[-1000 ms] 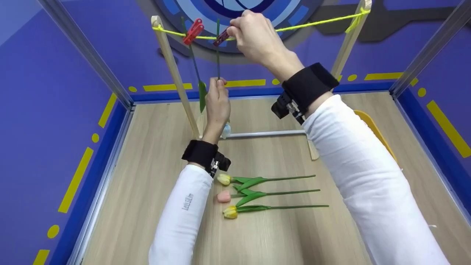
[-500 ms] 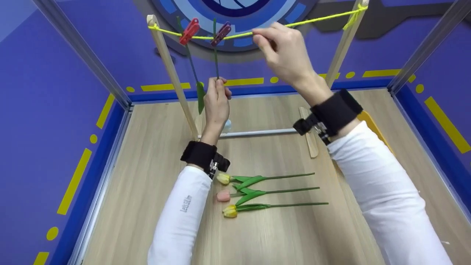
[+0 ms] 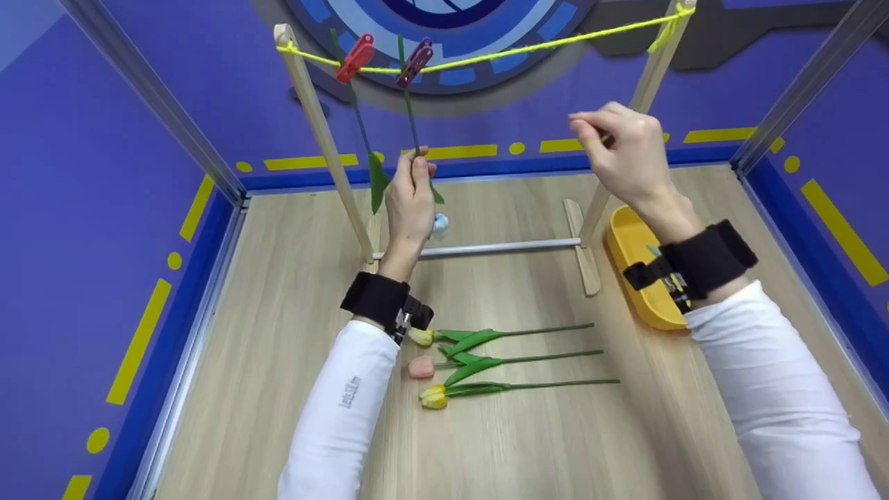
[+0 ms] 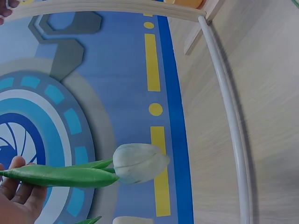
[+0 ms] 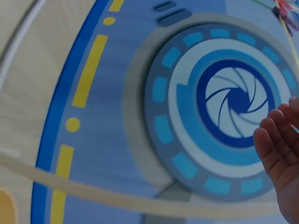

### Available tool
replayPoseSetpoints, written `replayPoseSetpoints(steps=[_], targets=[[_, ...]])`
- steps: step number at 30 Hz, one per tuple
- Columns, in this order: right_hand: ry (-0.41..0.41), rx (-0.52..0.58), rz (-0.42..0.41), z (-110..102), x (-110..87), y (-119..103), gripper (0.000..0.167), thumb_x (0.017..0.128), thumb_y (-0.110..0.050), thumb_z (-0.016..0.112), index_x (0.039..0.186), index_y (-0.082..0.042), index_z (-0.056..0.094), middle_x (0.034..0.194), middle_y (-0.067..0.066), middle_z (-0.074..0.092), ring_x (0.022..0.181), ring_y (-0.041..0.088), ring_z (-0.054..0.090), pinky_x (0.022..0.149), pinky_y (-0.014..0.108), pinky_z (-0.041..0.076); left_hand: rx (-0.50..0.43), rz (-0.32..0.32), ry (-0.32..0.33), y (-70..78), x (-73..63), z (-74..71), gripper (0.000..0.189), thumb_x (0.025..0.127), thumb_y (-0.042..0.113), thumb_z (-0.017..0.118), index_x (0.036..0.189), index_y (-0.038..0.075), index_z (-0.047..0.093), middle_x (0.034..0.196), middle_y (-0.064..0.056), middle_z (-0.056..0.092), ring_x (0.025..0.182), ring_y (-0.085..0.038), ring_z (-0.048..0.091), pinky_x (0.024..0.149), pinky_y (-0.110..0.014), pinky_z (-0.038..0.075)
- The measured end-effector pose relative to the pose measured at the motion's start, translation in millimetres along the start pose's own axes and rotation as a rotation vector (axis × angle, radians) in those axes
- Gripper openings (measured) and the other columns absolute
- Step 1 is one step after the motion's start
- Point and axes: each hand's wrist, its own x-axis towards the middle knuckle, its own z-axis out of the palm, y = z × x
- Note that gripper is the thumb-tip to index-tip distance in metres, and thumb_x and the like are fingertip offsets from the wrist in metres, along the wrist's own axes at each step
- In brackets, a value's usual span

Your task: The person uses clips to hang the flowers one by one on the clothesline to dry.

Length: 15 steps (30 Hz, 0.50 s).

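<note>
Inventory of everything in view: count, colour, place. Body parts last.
Table: 1, tan, beneath everything
Walls: 3, blue with yellow print, around table
Uprights: 2, grey, back corners
Posts: 2, tan, on table
Feet: 2, tan, under posts
Rod: 1, grey, low between posts
String: 1, yellow, between posts
Clothespins: 2, red and purple, on string, left
Hanging tulips: 2, pale blooms, green stems, clipped to string
Lying tulips: 3, two yellow, one pink, on table
Tray: 1, yellow, right on table
Small item: 1, teal, in tray, unclear
Wrist straps: 2, black, on wrists
Sleeves: 2, white, on forearms
Left hand: 1, bare, holding the purple-clipped tulip's stem
Right hand: 1, bare, empty, right of clothespins
</note>
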Motion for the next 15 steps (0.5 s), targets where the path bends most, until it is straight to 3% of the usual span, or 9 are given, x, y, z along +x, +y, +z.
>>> replayPoseSetpoints(steps=[6, 11, 15], targets=[[0.007, -0.033, 0.107, -10, -29.3, 30, 0.024, 0.098, -0.018, 0.063, 0.1, 0.001, 0.077, 0.08, 0.019, 0.068, 0.067, -0.013, 0.043, 0.063, 0.007, 0.035, 0.038, 0.012, -0.002, -2.7, -7.2, -0.1, 0.041, 0.109, 0.024, 0.036, 0.14, 0.003, 0.05, 0.125, -0.015, 0.065, 0.11, -0.026, 0.063, 0.089, -0.034, 0.051], [-0.022, -0.076, 0.202, -18, -53.4, 55, 0.024, 0.098, -0.018, 0.063, 0.099, 0.002, 0.077, 0.082, 0.021, 0.069, 0.068, -0.015, 0.042, 0.063, 0.006, 0.034, 0.056, 0.029, 0.019, -5.5, -13.7, 0.2, 0.042, 0.109, 0.023, 0.038, 0.143, 0.001, 0.047, 0.139, -0.015, 0.056, 0.128, -0.024, 0.056, 0.107, -0.034, 0.047], [-0.067, -0.085, 0.282, -23, -73.9, 75, 0.025, 0.098, -0.019, 0.063, 0.101, 0.002, 0.076, 0.088, 0.022, 0.071, 0.072, -0.02, 0.044, 0.066, 0.003, 0.035, 0.069, 0.065, 0.049, -7.5, -20.3, 1.3, 0.041, 0.108, 0.022, 0.04, 0.143, 0.002, 0.047, 0.139, -0.015, 0.055, 0.13, -0.025, 0.054, 0.108, -0.033, 0.045]])
